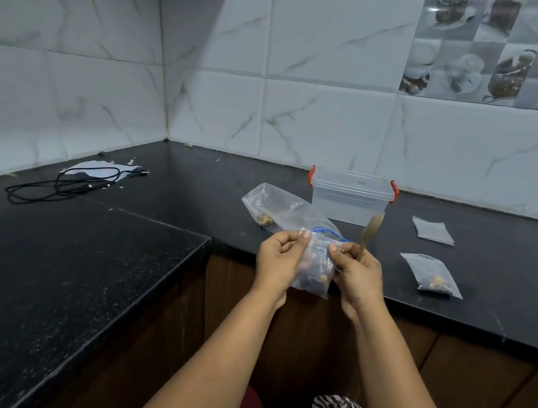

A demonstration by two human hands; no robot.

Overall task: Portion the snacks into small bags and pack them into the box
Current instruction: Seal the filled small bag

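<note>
Your left hand [279,257] and right hand [356,271] were raised just in front of the counter [149,256] edge, both pinching the top of a small bag [315,269] between thumb and curled fingers. The bag hung between them with a few snacks at its bottom. Your right hand also held a wooden spoon [371,230], its bowl pointing up past your knuckles.

Behind the small bag, a large bag [274,204] with a blue zip lay on the counter, some snacks left in its far-left end. To your right, near the counter edge, a filled bag [432,275] lay flat, snacks gathered at its near end. Farther back on that side lay a flat stack of empty bags [431,229].

Beyond your hands, the clear box [351,198] with red latches stood near the tiled wall; you couldn't tell whether its lid was on. Off to your left, a black cable [66,184] lay coiled beside some white paper [99,169].
</note>
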